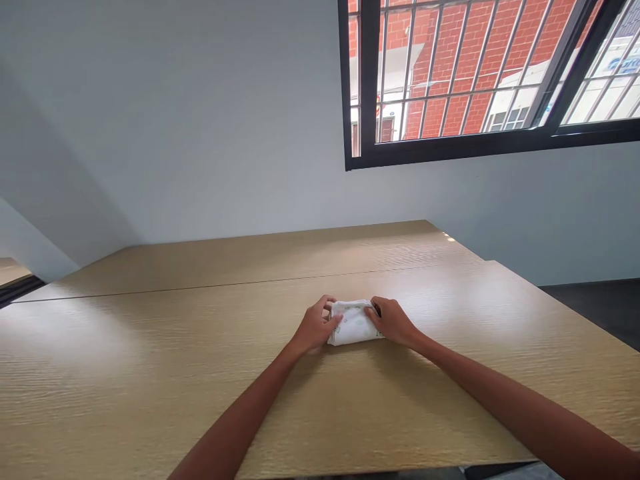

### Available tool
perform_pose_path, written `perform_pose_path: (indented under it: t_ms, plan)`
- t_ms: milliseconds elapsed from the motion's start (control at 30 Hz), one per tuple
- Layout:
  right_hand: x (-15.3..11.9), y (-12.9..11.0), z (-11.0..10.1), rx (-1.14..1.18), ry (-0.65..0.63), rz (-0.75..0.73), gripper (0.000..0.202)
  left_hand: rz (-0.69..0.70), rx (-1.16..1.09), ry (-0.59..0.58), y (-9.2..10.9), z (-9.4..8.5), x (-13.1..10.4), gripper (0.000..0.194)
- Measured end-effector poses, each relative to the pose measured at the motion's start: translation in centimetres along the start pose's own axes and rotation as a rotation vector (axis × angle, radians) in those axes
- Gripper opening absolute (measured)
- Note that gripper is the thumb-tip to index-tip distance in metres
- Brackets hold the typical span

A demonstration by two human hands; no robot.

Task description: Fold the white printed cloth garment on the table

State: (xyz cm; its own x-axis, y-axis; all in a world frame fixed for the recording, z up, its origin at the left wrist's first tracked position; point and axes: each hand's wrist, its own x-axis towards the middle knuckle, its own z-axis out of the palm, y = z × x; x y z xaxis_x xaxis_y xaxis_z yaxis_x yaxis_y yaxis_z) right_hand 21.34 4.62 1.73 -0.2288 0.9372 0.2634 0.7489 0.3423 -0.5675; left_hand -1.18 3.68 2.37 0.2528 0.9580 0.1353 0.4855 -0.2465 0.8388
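Note:
A small white folded cloth bundle with faint green marks lies on the light wooden table, near its middle. My left hand grips the bundle's left end, fingers curled over its top edge. My right hand holds the right end in the same way. Both forearms stretch out over the table from the near edge.
A second wooden table abuts the far side, a seam running between the two. Behind stands a pale wall with a black-framed barred window at upper right. Dark floor shows past the table's right edge.

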Motion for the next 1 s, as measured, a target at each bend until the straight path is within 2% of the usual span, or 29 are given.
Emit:
perform_pose_path:
  t_ms: [167,300,433,533,633,733,833,900,1000]
  plan:
    - [0.7,0.3,-0.2,-0.016,-0.027,0.008,0.025,0.155,0.341,0.053,0.3,-0.2,0.0,0.032]
    - [0.9,0.4,-0.5,0.003,-0.065,-0.001,0.015,0.176,0.352,-0.006,0.3,-0.3,0.4,0.035]
    - [0.7,0.3,-1.0,-0.008,-0.12,-0.051,0.021,0.185,0.341,-0.05,0.5,-0.5,0.5,0.029]
    - [0.4,0.0,-1.7,-0.05,-0.129,-0.072,0.019,0.218,0.43,-0.006,1.2,-0.6,0.2,0.028]
    - [-0.1,-0.4,-2.2,-0.121,-0.007,-0.147,0.026,0.359,0.558,0.09,2.2,-0.2,-0.3,0.028]
    - [-0.9,-1.0,-2.0,-0.162,0.1,-0.394,0.034,0.477,0.64,0.054,2.7,1.0,-0.9,0.036]
    - [-1.6,-1.4,-1.1,-0.172,-0.005,-0.553,0.051,0.469,0.703,-0.036,1.8,2.3,-1.2,0.053]
    - [-1.8,-1.3,-0.5,-0.198,-0.111,-0.53,0.062,0.424,0.72,-0.106,0.8,2.7,-1.1,0.062]
    - [-1.7,-0.7,0.2,-0.199,-0.231,-0.436,0.067,0.375,0.703,-0.17,-0.2,2.7,-0.9,0.067]
